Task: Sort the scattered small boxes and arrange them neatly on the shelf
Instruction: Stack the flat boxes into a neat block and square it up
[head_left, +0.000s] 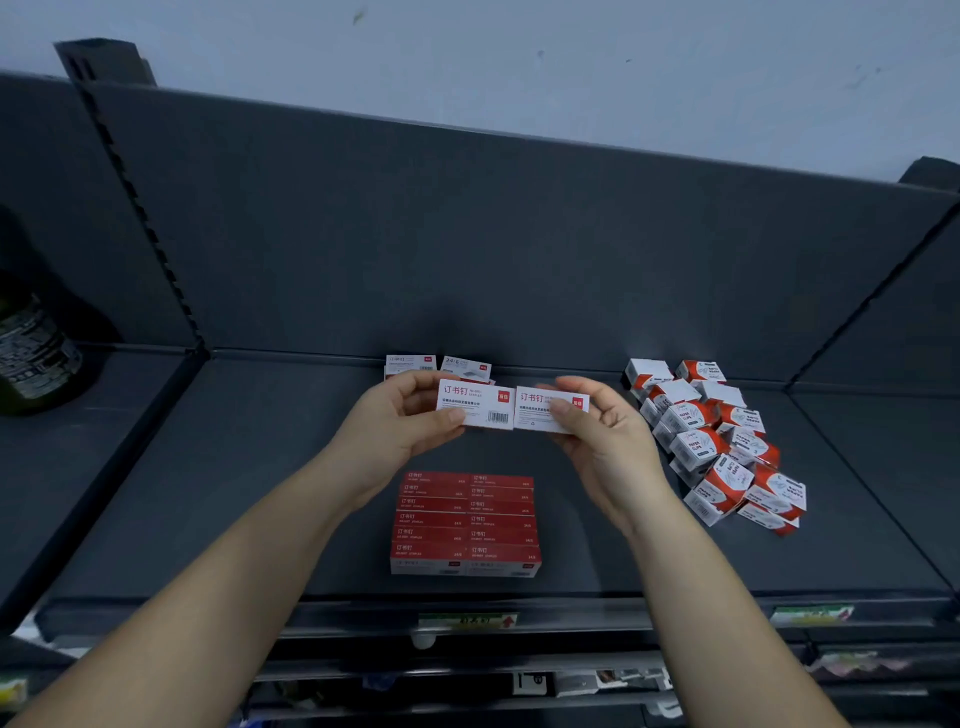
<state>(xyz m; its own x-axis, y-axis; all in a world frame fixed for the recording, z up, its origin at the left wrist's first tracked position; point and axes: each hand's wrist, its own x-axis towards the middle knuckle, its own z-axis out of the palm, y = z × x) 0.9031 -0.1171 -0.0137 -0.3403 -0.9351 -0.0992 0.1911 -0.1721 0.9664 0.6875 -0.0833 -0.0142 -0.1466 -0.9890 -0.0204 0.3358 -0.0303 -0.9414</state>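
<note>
My left hand (395, 423) pinches a white staple box (475, 408) with red print, held above the dark shelf (260, 467). My right hand (602, 431) pinches a second, matching staple box (545, 413). The two boxes meet end to end in the air. Below them lies a neat block of red staple boxes (465, 522) in two columns. At the back of the shelf sit two more loose white staple boxes (436, 364). To the right is a jumbled pile of small red-and-white paper-clip boxes (719, 447).
A dark bottle (31, 348) stands on the neighbouring shelf bay to the left. Price labels (467, 621) run along the shelf's front edge. A lower shelf with small items shows beneath. The back panel rises behind the boxes.
</note>
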